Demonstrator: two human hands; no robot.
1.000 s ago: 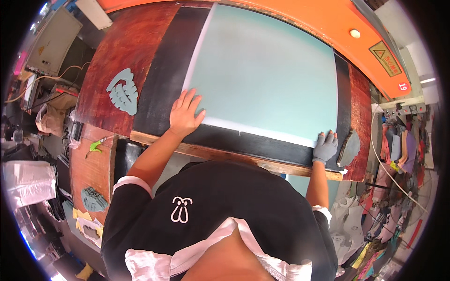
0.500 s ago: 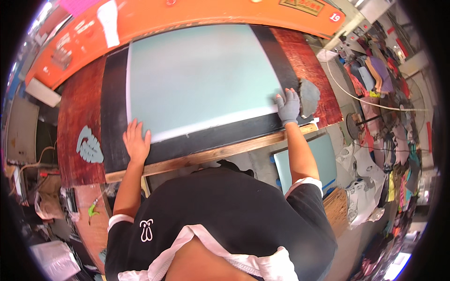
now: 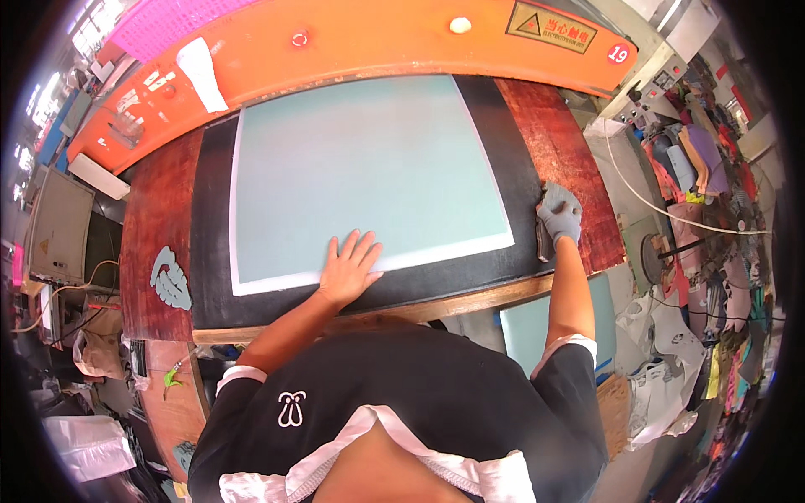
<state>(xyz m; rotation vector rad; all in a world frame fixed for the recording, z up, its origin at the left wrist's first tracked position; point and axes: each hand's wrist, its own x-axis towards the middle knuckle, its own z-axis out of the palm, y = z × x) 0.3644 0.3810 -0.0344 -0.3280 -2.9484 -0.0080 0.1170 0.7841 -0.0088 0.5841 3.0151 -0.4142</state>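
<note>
The pale green sheet (image 3: 369, 168) lies flat, white showing along its left and near edges, its longer side apparently running left to right. The left hand (image 3: 348, 272) rests on its near edge, around the middle, open and palm down, fingers spread and pointing toward the far edge. To the right of the sheet, apart from it, is a rounded grey piece (image 3: 544, 243) with a dark edge, its long axis running roughly away from the person, much like the sheet's right edge. The gloved right hand (image 3: 563, 222) is by far the nearer one: it is on top of this piece, fingers bent over it; whether they have closed tight I cannot tell. From that hand, the sheet lies to the left, across a strip of black board (image 3: 470, 281).

Compared with half a second ago, the left hand has slid from the sheet's near left corner toward the middle of its near edge, and the right hand has left the near right corner for the grey piece.

The black board extends beneath the sheet, with red-brown wood (image 3: 537, 117) beyond it on both sides. Left of the sheet, on that wood, is a cluster of grey-blue cut pieces (image 3: 172, 281). Past the sheet's far edge, an orange machine beam (image 3: 377, 42) spans the table.
</note>
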